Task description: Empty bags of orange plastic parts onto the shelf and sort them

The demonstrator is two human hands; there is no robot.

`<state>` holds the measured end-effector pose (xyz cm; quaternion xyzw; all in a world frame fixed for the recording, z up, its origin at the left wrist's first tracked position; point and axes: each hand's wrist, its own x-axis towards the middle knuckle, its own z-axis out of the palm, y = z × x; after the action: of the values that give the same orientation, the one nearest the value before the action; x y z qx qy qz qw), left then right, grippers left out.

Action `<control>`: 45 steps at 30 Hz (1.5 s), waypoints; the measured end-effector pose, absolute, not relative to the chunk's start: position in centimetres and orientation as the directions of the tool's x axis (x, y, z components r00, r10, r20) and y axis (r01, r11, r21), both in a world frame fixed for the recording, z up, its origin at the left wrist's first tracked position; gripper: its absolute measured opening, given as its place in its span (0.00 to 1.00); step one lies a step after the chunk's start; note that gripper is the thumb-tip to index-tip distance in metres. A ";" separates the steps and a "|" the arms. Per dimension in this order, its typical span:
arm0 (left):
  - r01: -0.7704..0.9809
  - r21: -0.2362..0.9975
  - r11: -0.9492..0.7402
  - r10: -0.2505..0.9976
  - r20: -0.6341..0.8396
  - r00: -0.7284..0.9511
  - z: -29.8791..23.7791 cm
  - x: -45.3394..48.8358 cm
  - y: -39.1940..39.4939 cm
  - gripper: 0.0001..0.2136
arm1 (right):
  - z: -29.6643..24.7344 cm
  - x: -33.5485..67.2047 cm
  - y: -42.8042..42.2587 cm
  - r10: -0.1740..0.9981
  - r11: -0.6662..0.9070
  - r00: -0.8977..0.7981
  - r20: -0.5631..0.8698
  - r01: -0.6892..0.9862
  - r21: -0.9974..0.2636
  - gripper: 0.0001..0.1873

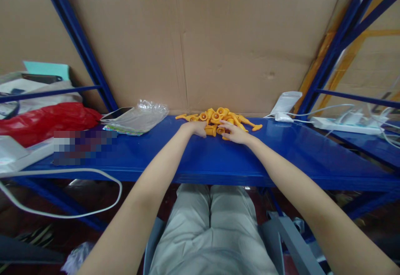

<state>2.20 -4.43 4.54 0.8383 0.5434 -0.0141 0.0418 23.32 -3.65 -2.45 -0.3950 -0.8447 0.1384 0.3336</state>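
Observation:
A pile of glossy yellow-orange plastic pieces (pixel 215 116) lies on the blue table against the cardboard. Several have round, cup-like ends with a dark spot inside; others are long and curved with bumps. At the pile's front left, my left hand (pixel 197 128) has its fingers closed at the end of one yellow plastic piece (pixel 211 131); its fingertips are partly hidden. From the right, my right hand (pixel 235 133) reaches over the front of the pile, fingers apart and touching pieces. A round-ended piece (pixel 220 130) shows beside its fingertips.
On the left of the blue table (pixel 150 154) are a clear plastic bag (pixel 140 118), a phone-like object (pixel 120 114) and a red bag (pixel 53 121). A white power strip (pixel 346 126) with cables is on the right. Cardboard (pixel 218 50) stands behind; blue posts (pixel 83 46) frame it.

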 end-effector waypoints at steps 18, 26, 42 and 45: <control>0.859 0.225 -0.460 0.820 0.479 0.314 2.1 1.7 -4.5 0.11 | -2.5 22.0 -4.2 0.722 0.620 -0.401 0.564 0.736 -0.271 0.23; 0.785 0.133 -0.605 0.693 0.574 0.437 2.2 2.6 -5.4 0.10 | -1.4 21.6 -5.1 0.660 0.616 -0.176 0.730 0.683 -0.393 0.30; 0.718 0.301 -0.628 0.635 0.731 0.249 1.4 1.9 -3.5 0.18 | -0.2 22.4 -4.9 0.550 0.720 -0.179 0.816 0.597 -0.354 0.18; 0.694 0.329 -0.640 0.641 0.727 0.246 1.5 2.0 -3.5 0.17 | -0.1 22.8 -4.9 0.582 0.685 -0.177 0.794 0.632 -0.362 0.17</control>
<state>1.97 -3.45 1.50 0.7888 0.4229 0.4451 -0.0299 22.76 -4.87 -0.11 -0.3958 -0.7668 -0.0247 0.5048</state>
